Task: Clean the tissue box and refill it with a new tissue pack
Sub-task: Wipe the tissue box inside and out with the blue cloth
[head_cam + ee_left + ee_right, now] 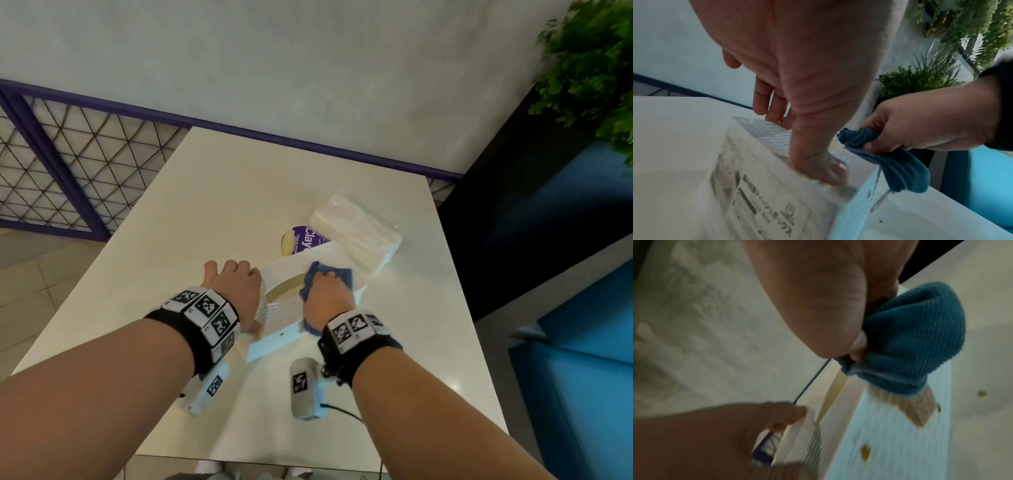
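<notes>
1. Looking through the head view first: I see the white tissue box [294, 301] on the table [144, 260], mid-table and close to me. The left hand [233, 291] clamps its left side, thumb at the near edge and fingers over the far edge, probably to stop it sliding under the wipe. The right hand [325, 294] presses a bunched blue cloth [329, 274] onto the top beside the slot. The new tissue pack [356, 236] lies just beyond the box, within reach for the refill, and a purple-labelled tub [301, 240] sits beside it.
2. Left wrist view: thumb [818, 162] pushes down on the box's top near corner, other fingers curl over the far rim. I see the right hand's fingers wrapped round the folded cloth.
3. Right wrist view: blurry. Cloth is pinched tight, thumb nail showing. Brown specks [865, 452] dot the box side, so cleaning looks unfinished.
</notes>
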A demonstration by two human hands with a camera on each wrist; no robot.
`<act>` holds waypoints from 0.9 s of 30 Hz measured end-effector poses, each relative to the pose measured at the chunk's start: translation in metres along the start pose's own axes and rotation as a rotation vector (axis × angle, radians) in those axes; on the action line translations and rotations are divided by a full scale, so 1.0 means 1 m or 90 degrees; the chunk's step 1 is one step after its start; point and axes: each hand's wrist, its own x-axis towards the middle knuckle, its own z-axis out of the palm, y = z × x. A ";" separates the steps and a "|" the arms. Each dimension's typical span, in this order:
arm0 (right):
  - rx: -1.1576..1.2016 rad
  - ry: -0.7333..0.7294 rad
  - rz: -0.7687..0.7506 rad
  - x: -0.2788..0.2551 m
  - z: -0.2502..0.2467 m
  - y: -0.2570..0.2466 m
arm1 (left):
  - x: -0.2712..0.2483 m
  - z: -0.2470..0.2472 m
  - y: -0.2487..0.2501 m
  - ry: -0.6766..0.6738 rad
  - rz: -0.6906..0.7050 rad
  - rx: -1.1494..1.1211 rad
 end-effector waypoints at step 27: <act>0.897 0.229 0.033 -0.054 -0.004 0.082 | 0.018 -0.036 0.022 -0.004 0.079 -0.398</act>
